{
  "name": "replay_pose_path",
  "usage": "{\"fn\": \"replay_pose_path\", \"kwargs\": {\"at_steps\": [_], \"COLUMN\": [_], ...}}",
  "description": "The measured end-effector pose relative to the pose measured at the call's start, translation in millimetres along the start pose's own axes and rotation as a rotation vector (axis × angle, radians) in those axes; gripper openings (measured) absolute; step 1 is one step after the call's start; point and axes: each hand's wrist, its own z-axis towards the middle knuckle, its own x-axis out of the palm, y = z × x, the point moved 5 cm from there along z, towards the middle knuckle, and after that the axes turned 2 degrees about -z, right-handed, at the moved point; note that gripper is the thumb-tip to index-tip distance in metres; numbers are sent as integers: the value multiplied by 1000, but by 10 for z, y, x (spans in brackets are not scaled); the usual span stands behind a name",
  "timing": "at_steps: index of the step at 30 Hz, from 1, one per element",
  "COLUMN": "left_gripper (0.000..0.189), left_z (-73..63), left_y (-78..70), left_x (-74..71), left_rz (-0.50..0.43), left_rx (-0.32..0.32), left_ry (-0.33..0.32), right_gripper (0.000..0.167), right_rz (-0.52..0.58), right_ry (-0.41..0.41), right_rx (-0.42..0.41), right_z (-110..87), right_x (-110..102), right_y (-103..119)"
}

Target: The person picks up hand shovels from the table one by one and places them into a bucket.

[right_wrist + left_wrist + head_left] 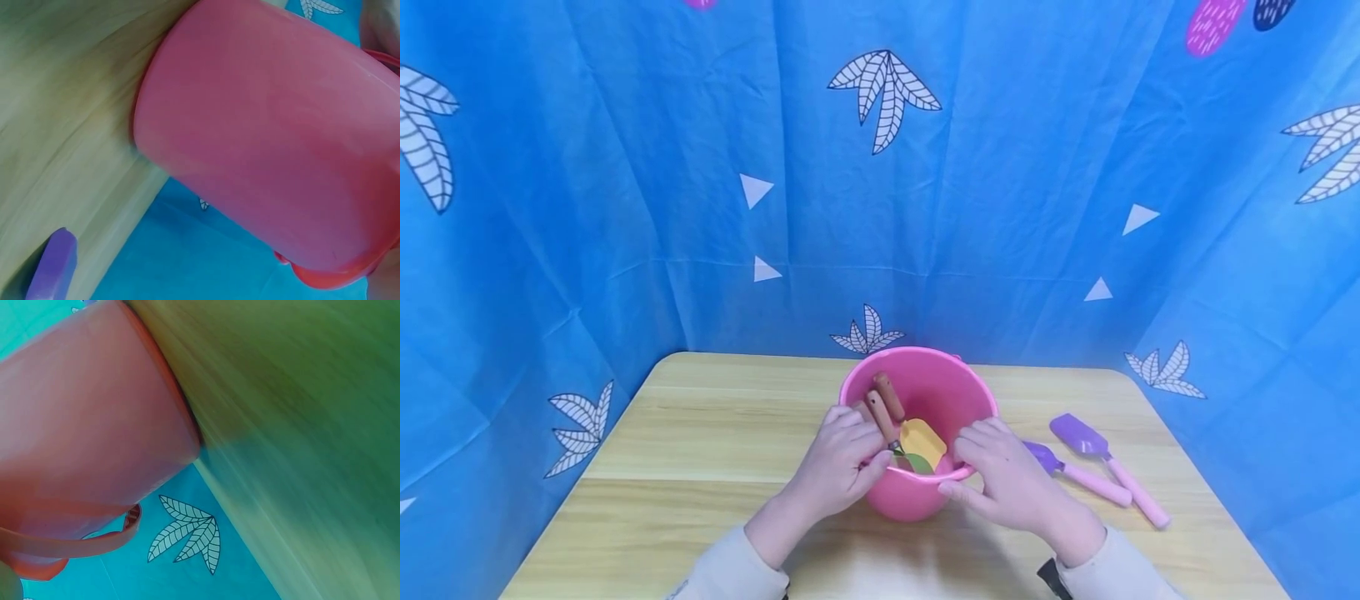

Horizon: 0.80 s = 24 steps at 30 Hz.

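A pink bucket [901,502] stands at the middle of the table. With fingers curled over its rim, my left hand [838,460] grips the left side. On the right side my right hand [1003,468] holds the rim, fingers inside and thumb outside. Inside the bucket lie toy tools: two brown handles [882,417], a yellow blade [922,443] and a green blade [917,463]. The left wrist view shows the bucket wall [94,419] and its carrying handle [103,544]. In the right wrist view the bucket wall [262,131] fills much of the picture.
Two toy shovels with purple blades [1081,433] and pink handles [1138,493] lie on the wooden table [700,433], right of the bucket. Part of one is behind my right hand. A blue patterned curtain [865,225] surrounds the table's back and sides.
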Motion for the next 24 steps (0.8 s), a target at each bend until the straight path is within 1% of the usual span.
{"fn": "replay_pose_path", "kwargs": {"at_steps": [4, 8, 12, 15, 19, 22, 24], "left_gripper": [33, 30, 30, 31, 31, 32, 32], "left_z": [-6, -14, -13, -2, 15, 19, 20], "left_y": [5, 6, 2, -2, -12, -14, -13], "left_x": [7, 7, 0, -1, 2, -1, -6], "left_rz": [-1, 13, 14, 5, 4, 6, 8], "left_rx": [-9, -9, -14, -16, 2, 13, 14], "left_ry": [5, -4, -8, -6, -19, -29, -30], "right_gripper": [21, 25, 30, 41, 58, 65, 67], "right_rz": [13, 20, 13, -1, -17, -18, -10], "right_ry": [-21, -50, -50, -48, -64, -90, -104], "right_rx": [4, -3, 17, 45, 76, 93, 122], "right_z": [-24, -14, -8, -34, -84, -119, -151], "right_x": [17, -5, -39, -81, -164, -231, -271], "right_y": [2, 13, 4, -19, -81, -146, -200]}}
